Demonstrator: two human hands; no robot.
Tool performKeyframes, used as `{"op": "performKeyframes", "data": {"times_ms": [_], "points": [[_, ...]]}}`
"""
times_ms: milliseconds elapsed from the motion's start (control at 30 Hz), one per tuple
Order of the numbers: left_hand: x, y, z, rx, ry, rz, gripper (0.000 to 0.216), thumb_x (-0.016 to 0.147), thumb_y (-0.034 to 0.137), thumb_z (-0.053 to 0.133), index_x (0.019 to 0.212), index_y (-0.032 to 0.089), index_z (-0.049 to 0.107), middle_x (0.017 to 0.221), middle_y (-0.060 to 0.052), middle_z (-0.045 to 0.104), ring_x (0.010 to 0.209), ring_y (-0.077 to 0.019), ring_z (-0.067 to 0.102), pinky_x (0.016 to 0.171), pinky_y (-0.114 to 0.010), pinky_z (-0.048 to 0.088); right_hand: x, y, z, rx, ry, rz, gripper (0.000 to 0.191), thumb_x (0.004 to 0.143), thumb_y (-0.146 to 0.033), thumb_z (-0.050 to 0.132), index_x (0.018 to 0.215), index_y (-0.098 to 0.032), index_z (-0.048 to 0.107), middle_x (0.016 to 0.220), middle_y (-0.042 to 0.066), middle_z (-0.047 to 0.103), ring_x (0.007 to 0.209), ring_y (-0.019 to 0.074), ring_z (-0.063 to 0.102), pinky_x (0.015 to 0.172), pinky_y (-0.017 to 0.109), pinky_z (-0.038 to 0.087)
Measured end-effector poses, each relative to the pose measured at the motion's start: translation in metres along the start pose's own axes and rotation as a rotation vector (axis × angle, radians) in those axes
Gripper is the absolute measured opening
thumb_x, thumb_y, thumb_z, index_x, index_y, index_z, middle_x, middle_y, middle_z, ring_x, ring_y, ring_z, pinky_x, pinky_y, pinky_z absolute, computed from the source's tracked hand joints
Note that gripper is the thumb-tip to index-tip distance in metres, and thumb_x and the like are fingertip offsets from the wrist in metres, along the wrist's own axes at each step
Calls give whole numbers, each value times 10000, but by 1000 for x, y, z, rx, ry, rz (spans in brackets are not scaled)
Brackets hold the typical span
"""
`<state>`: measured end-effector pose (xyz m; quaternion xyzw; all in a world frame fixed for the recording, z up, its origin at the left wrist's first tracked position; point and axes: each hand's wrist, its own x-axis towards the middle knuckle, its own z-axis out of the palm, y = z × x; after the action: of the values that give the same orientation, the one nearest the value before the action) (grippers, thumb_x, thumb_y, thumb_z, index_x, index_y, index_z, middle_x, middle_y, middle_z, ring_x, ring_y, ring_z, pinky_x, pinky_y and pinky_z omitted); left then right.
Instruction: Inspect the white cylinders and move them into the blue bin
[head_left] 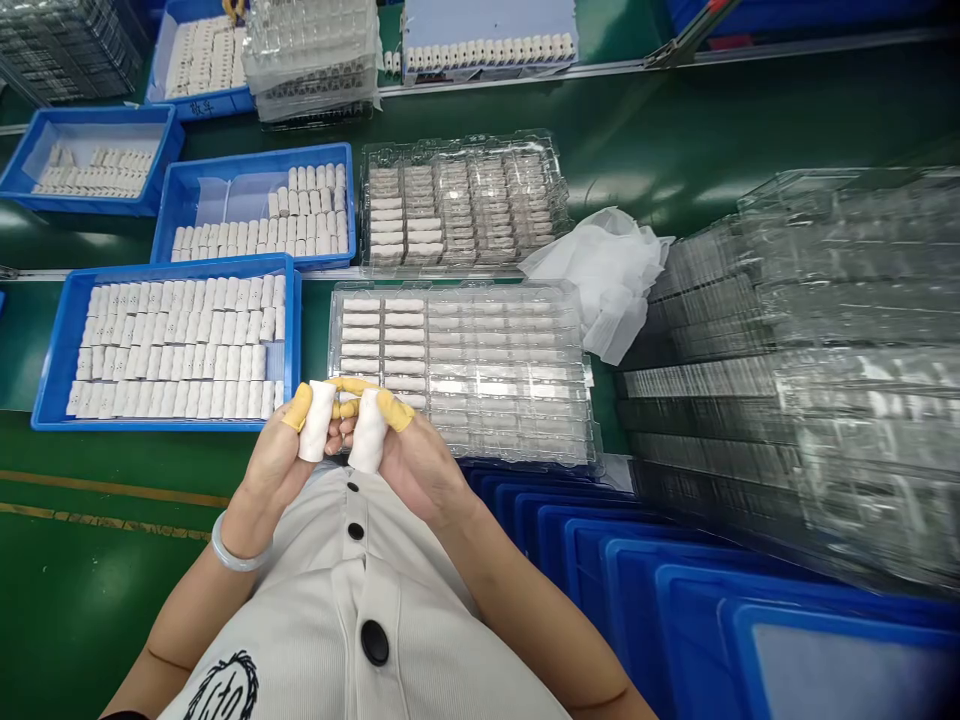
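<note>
My left hand [281, 455] grips a white cylindrical piece [318, 422] between thumb and fingers. A second white piece [368, 432], slightly tilted, is pinched in my right hand [416, 460]. Yellow finger cots [395, 410] cover several fingertips. The two pieces are apart, in front of my body. Just beyond my hands lies a clear plastic blister tray [510, 420], whose left columns hold similar white pieces [403, 335]. To the left, a blue bin [169, 425] carries rows of the same kind of piece.
Behind are another blue bin [255, 155] of white pieces and a second clear tray [461, 148]. A crumpled translucent bag [607, 270] lies right of the trays. Tall stacks of clear trays [847, 350] stand at right, above nested blue bins [622, 560].
</note>
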<state>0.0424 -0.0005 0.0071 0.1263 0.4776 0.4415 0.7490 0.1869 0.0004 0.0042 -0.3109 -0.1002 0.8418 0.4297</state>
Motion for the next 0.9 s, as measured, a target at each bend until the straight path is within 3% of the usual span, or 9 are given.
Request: {"op": "performKeyframes", "data": {"times_ms": [167,400,600,733,800,900], "points": [[1,1,0,-20,89,20,356,938,375,464,969,86,669,702,-81,607,561,-111,531,485,-212,453,-1,-2,-1,67,62,9,385,872,-441,558,1126,-157,613,849,44,667,804,178,614,827,386,482],[1,0,4,-125,-48,-126,503,982,405,294,840,82,654,577,-57,520,467,-87,458,357,-150,357,-1,1,-3,-27,68,-2,286,720,-385,763,788,-183,572,641,-4,633,597,127,584,639,289,486],[2,-6,7,-22,-49,-105,461,971,392,330,918,84,669,530,-36,505,451,-90,449,377,-162,337,-1,5,0,-120,95,-49,341,693,-384,781,761,-189,509,597,-30,597,538,106,554,574,264,476],[1,-18,9,198,134,73,266,895,327,527,1022,145,674,711,-30,612,575,-95,521,532,-197,438,1,17,-1,-239,192,-161,389,648,-324,789,890,-209,508,692,-48,601,586,113,565,598,274,482],[2,-27,5,361,187,173,278,863,279,565,1112,204,661,954,-45,666,788,-132,603,700,-230,485,5,26,-9,-343,270,-211,440,621,-296,788,965,-209,529,816,-31,620,685,115,578,652,262,483],[9,-41,-5,592,162,261,349,855,286,563,1194,251,638,1225,-54,614,1097,-191,570,934,-289,440,12,32,-36,-551,304,-254,419,665,-312,732,1025,-197,551,954,4,637,833,137,600,748,266,493]]}}
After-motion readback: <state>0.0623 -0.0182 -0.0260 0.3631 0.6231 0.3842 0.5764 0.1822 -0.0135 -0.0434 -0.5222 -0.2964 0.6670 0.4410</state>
